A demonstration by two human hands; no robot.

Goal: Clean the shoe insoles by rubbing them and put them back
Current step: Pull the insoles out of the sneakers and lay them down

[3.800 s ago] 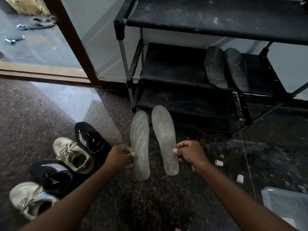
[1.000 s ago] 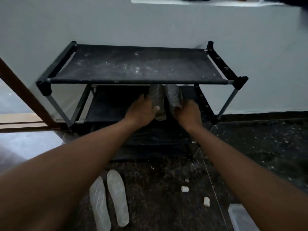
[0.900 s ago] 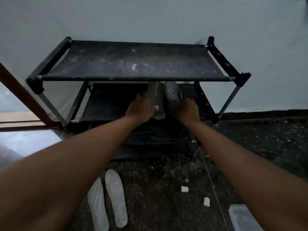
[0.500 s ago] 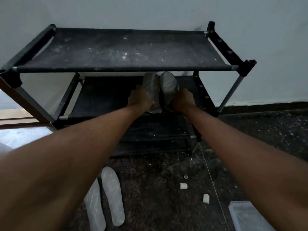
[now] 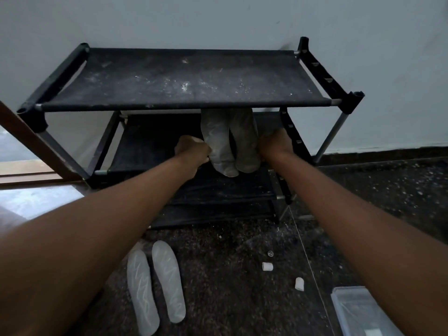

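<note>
Head view: I see the left hand [image 5: 192, 151] clamped on the left grey insole [image 5: 218, 144], right hand [image 5: 274, 145] on the right grey insole [image 5: 244, 141], at the rack [image 5: 184, 78] middle shelf; pale insoles [image 5: 168, 277] lie on the floor [image 5: 230, 299].

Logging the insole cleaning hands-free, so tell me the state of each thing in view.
left hand, gripping the left dark insole
right hand, gripping the right dark insole
pale insoles, flat on the floor, side by side
top shelf, dusty
</note>
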